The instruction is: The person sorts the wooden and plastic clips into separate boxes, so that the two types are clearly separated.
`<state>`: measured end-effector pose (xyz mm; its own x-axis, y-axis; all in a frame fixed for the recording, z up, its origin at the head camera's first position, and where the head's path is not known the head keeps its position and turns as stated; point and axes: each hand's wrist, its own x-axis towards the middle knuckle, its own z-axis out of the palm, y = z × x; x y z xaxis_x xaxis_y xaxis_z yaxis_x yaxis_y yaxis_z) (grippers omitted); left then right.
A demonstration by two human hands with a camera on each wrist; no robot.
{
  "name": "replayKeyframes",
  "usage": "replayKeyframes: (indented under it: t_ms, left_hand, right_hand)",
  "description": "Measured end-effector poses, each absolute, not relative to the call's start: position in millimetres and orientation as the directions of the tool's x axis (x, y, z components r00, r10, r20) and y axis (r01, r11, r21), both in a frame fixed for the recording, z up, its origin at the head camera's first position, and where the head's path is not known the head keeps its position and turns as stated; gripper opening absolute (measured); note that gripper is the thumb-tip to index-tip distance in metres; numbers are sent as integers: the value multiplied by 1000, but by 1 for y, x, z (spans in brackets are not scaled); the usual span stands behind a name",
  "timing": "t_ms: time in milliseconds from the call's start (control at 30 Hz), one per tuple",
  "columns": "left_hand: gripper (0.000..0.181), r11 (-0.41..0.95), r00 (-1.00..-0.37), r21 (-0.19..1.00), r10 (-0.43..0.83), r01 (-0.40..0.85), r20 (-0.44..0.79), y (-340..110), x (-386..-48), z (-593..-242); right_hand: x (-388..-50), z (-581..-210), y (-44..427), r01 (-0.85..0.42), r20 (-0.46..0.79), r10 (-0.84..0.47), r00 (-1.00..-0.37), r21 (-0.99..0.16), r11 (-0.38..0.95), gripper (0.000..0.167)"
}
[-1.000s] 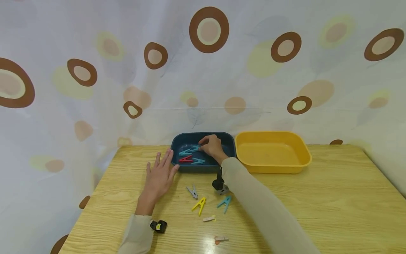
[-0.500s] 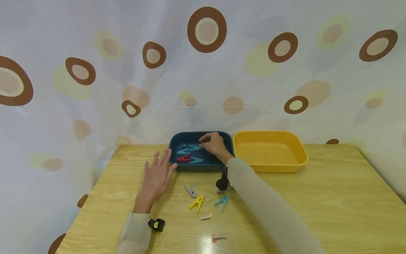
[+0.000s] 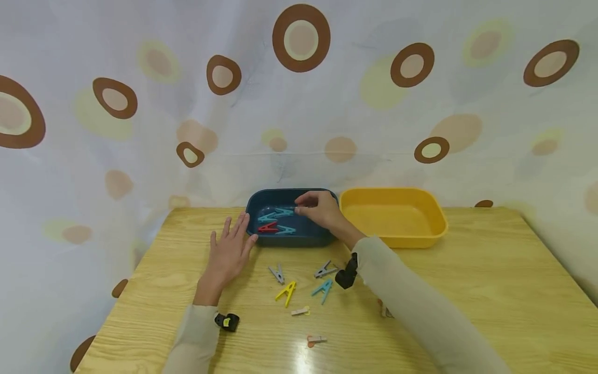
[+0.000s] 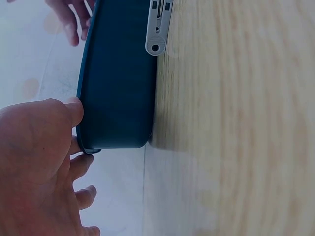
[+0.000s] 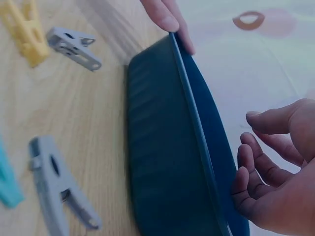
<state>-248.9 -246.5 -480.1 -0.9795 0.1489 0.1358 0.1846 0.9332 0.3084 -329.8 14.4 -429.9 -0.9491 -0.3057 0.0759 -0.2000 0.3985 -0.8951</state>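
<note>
In the head view, my left hand [image 3: 227,256] rests with spread fingers against the left end of the dark blue bin [image 3: 294,241]; its thumb and fingers touch the rim in the left wrist view. Over the bin's right part, my right hand [image 3: 325,210] has loosely bent fingers and holds nothing visible. Inside lie several light blue clothespins [image 3: 286,229] and a red one [image 3: 268,227]. In front of the bin are grey clothespins [image 3: 325,269], a yellow one [image 3: 286,294] and a light blue one [image 3: 322,291].
The yellow bin [image 3: 394,242] stands against the blue bin's right side and shows no contents. Two small wooden clips [image 3: 317,339] lie nearer the front of the table [image 3: 490,291]. Another small clip is partly covered by the right sleeve. A patterned cloth hangs behind.
My right wrist and forearm have shifted right, uncovering a grey clothespin in front of the blue bin. The right fingers stay over the bin; my left hand keeps its place on the rim.
</note>
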Motion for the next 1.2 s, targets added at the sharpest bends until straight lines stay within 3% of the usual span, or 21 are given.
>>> replayKeyframes:
  t_ms: [300, 733, 1200]
  left_hand:
    - [66, 933, -982, 316, 142, 174, 124, -250, -249, -482]
    - [66, 932, -983, 320, 141, 171, 114, -250, -247, -480]
    - [67, 934, -982, 311, 148, 178, 120, -247, -248, -476]
  right_hand:
    - [-302, -431, 31, -330, 202, -360, -911, -879, 344, 20]
    - [-256, -439, 57, -306, 215, -380, -900, -931, 199, 26]
    - [-220, -455, 76, -322, 218, -367, -904, -913, 251, 20]
